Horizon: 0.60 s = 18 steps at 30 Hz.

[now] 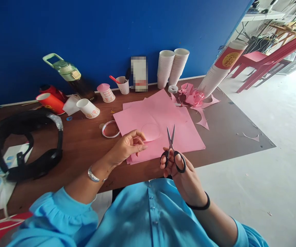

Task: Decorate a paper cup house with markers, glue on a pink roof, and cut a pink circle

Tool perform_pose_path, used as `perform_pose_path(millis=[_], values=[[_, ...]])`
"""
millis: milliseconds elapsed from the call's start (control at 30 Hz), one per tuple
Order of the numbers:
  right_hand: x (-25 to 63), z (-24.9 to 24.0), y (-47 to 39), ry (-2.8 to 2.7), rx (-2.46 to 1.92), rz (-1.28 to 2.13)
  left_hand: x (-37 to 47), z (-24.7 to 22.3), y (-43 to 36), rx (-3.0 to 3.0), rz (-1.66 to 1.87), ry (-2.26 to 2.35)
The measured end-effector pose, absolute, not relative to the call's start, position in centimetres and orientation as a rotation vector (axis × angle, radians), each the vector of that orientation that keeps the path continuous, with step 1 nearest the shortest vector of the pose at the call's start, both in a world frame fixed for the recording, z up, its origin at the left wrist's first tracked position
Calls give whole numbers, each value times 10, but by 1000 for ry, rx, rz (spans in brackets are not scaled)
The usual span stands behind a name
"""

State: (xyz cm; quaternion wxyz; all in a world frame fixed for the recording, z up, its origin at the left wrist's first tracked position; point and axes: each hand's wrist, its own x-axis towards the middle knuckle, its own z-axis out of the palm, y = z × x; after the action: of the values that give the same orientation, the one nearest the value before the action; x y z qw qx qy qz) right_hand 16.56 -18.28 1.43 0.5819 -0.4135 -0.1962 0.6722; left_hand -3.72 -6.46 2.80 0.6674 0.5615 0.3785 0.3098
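Observation:
My left hand [130, 145] pinches the left edge of a round pink paper piece [151, 131], just above the stacked pink sheets [173, 116]. Its outline is faint against the same pink. Black-handled scissors [171, 137] are in my right hand [175, 163], fingers through the loops, blades parted and pointing away from me over the near part of the sheets. A roll of tape [111, 129] lies by the left edge of the paper.
Paper cups [88, 108], a bottle [69, 73] and a black strapped device [26, 145] are on the left. Stacked white cups [166, 68] stand at the back. Pink scraps [202, 116] lie right, near a tilted cup stack [212, 80].

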Motion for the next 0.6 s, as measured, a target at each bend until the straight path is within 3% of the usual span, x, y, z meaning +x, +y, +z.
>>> perform_pose_path(millis=[167,367,600], values=[[168,14,-183,-464,-971,1558,-55,43,-63,1546,432,575],[176,14,-186,-518,-989,1534,-46,32,-69,2519,677,1089],[181,10,-188,-572,-952,1551,-20,21,-69,3216,259,1037]])
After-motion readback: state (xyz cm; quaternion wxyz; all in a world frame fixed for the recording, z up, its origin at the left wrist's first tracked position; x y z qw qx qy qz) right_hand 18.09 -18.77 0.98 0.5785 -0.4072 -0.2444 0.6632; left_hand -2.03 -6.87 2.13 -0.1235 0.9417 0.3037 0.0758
